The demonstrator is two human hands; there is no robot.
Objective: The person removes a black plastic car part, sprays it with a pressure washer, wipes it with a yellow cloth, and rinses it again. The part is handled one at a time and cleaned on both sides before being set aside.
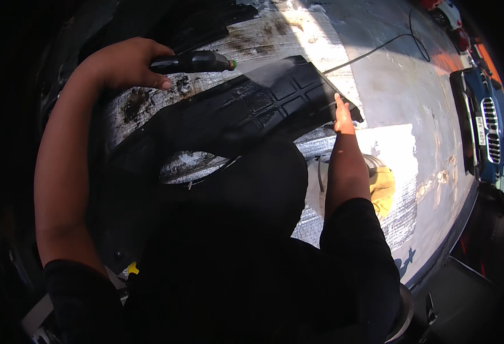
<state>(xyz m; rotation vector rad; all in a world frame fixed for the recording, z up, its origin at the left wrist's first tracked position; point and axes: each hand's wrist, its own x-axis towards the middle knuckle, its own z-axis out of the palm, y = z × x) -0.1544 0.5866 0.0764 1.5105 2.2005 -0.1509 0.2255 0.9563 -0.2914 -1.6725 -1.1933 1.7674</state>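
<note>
— Spray nozzle [197, 61]: who holds it?
— The left hand [127, 64] is closed around its dark handle, tip aimed right at a black plastic panel [246, 109].
— And where is the panel?
— It lies on the wet, stained concrete floor [389, 86], tilted up at its right edge.
— The right hand [342, 116]?
— Open, fingers straight, pressed against that right edge. A yellow cloth [382, 189] lies just beside the forearm.

Both forearms are bare; the left hand [127, 63] and right hand [342, 118] wear no gloves. Short black sleeves cover the upper arms.
</note>
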